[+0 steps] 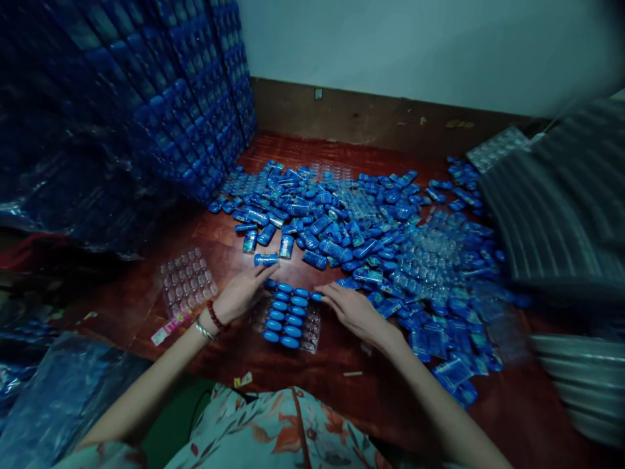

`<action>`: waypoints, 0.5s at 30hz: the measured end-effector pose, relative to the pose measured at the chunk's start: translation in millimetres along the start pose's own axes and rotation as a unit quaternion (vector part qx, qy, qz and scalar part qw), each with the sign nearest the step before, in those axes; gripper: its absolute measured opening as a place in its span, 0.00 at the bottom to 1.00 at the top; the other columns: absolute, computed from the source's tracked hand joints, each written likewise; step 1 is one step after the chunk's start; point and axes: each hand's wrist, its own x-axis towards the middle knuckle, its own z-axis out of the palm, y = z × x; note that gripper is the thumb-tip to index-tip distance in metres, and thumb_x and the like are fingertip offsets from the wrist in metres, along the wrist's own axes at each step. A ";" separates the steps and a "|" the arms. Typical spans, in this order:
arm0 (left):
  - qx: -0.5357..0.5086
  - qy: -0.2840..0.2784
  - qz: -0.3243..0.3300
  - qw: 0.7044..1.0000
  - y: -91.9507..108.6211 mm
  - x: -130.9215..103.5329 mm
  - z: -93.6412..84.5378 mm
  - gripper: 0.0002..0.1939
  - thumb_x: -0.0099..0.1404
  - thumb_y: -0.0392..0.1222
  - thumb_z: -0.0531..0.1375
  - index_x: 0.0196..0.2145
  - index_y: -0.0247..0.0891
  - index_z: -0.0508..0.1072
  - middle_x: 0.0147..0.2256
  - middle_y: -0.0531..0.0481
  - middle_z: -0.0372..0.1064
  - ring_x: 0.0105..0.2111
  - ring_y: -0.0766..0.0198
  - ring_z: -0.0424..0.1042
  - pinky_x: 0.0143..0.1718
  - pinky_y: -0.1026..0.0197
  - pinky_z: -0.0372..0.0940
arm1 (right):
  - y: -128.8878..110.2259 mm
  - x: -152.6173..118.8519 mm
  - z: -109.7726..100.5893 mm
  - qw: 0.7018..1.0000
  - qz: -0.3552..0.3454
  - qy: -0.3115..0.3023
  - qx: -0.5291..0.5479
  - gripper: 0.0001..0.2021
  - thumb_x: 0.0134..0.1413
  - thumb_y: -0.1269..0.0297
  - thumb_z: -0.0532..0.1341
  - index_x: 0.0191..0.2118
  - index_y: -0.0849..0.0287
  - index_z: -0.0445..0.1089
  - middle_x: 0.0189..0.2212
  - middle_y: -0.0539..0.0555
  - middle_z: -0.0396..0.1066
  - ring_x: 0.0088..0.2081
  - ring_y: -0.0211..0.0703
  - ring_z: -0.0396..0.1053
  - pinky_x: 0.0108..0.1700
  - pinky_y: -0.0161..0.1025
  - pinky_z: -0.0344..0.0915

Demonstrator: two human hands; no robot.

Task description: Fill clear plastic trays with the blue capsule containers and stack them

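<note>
A clear plastic tray of moulded cells (311,331) lies in front of me, with two columns of shiny blue oval packets (275,325) in its middle. My left hand (243,294) is at the tray's upper left, fingers bent and pinched on a small blue packet (270,284) that they partly hide. Just beyond those fingers lies another blue packet (266,259) on the table. From the right, my right hand (349,311) reaches in, its fingertips closed on a blue packet (316,297) beside the top of the columns.
A large heap of blue packets (336,228) covers the reddish table (234,365), with clear trays (430,254) among them. Another tray (188,280) lies left. Tall stacks of filled trays (185,98) rise at the back left. Nested trays (551,195) stand at the right.
</note>
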 end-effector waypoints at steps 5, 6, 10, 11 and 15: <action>-0.022 0.081 -0.070 0.994 -41.5 20.6 -10.8 0.17 0.64 0.48 0.54 0.45 0.35 0.68 0.39 0.44 0.69 0.33 0.61 0.68 0.35 0.61 0.63 | 18.0 38.3 3.8 0.980 0.150 0.124 -0.028 0.15 0.64 0.58 0.48 0.47 0.57 0.66 0.42 0.58 0.70 0.44 0.48 0.68 0.44 0.42 0.63; -0.006 0.087 -0.104 0.991 -47.6 27.9 -6.4 0.16 0.62 0.49 0.56 0.41 0.34 0.69 0.36 0.45 0.68 0.33 0.60 0.68 0.35 0.61 0.63 | 17.4 48.7 7.3 0.976 0.174 0.115 -0.066 0.15 0.62 0.56 0.50 0.46 0.59 0.66 0.41 0.59 0.69 0.43 0.50 0.68 0.42 0.43 0.63; 0.053 0.075 -0.135 0.987 -57.5 48.0 19.6 0.17 0.56 0.50 0.63 0.36 0.33 0.68 0.35 0.44 0.66 0.32 0.58 0.68 0.31 0.60 0.61 | 7.9 76.1 21.0 0.963 0.190 0.099 -0.167 0.15 0.58 0.54 0.56 0.45 0.60 0.65 0.41 0.61 0.66 0.43 0.52 0.65 0.41 0.43 0.62; 0.053 0.088 -0.124 0.987 -57.5 48.8 25.0 0.17 0.55 0.49 0.63 0.36 0.33 0.68 0.35 0.43 0.66 0.33 0.57 0.67 0.31 0.60 0.61 | 6.6 78.1 23.8 0.963 0.185 0.105 -0.166 0.15 0.58 0.55 0.57 0.45 0.60 0.64 0.42 0.61 0.65 0.44 0.52 0.65 0.41 0.43 0.61; -0.004 0.142 -0.092 0.986 -54.8 32.3 32.9 0.12 0.60 0.44 0.60 0.37 0.32 0.66 0.32 0.45 0.67 0.32 0.58 0.67 0.34 0.59 0.62 | 12.3 76.0 34.0 0.978 0.126 0.150 -0.079 0.12 0.56 0.61 0.58 0.43 0.61 0.63 0.41 0.60 0.66 0.43 0.51 0.64 0.43 0.45 0.61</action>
